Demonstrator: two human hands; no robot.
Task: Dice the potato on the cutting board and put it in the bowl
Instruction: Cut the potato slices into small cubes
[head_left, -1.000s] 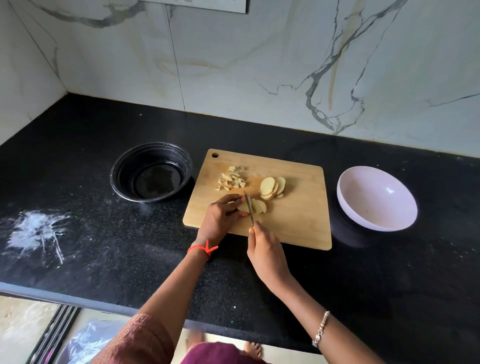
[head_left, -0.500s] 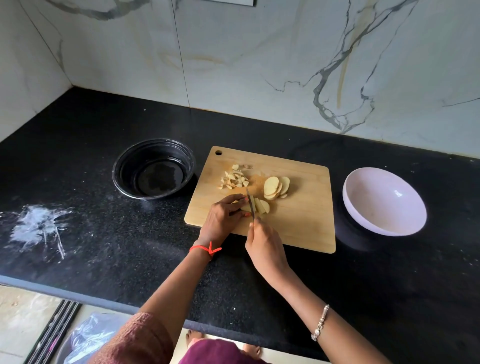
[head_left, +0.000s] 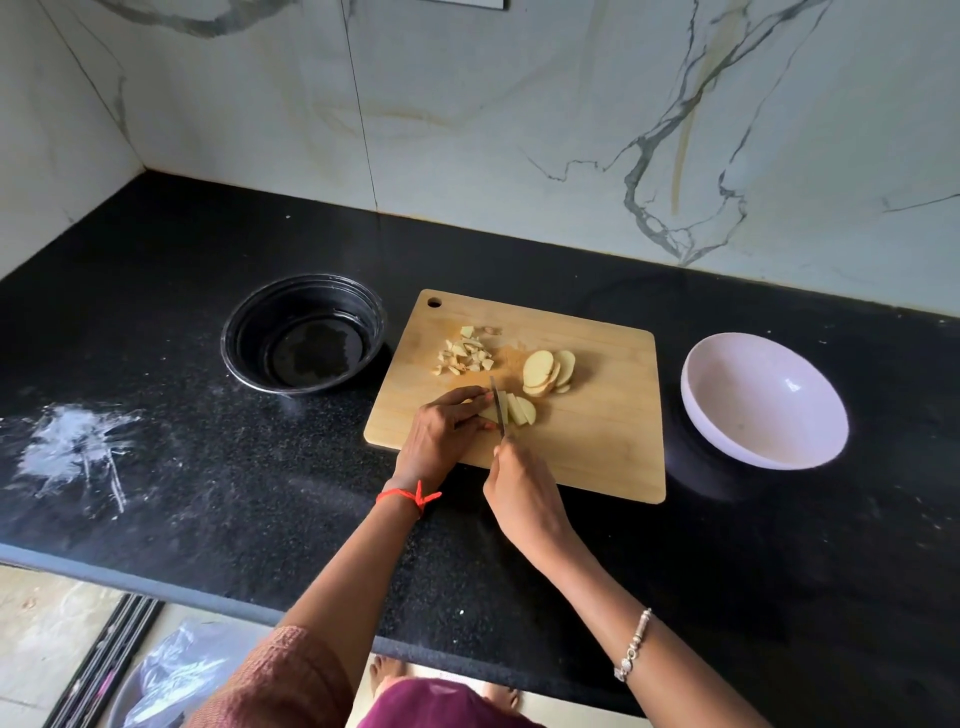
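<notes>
A wooden cutting board (head_left: 597, 431) lies on the black counter. On it my left hand (head_left: 441, 431) pins down a small stack of potato slices (head_left: 519, 410) with curled fingers. My right hand (head_left: 519, 493) grips a knife (head_left: 500, 410), its blade standing in the stack just right of my left fingertips. A fan of round potato slices (head_left: 548, 371) lies behind the blade. A small heap of diced potato (head_left: 465, 356) sits toward the board's far left. An empty pale pink bowl (head_left: 763, 400) stands to the right of the board.
A black bowl (head_left: 304, 332) stands to the left of the board. A white powdery smear (head_left: 78, 447) marks the counter at far left. Marble wall panels rise behind the counter. The counter's front edge runs below my forearms, with floor and a plastic bag (head_left: 171, 675) beneath.
The knife blade has shifted slightly along the held stack of slices. Both hands stay in the same place on the board; the camera view has drifted a little.
</notes>
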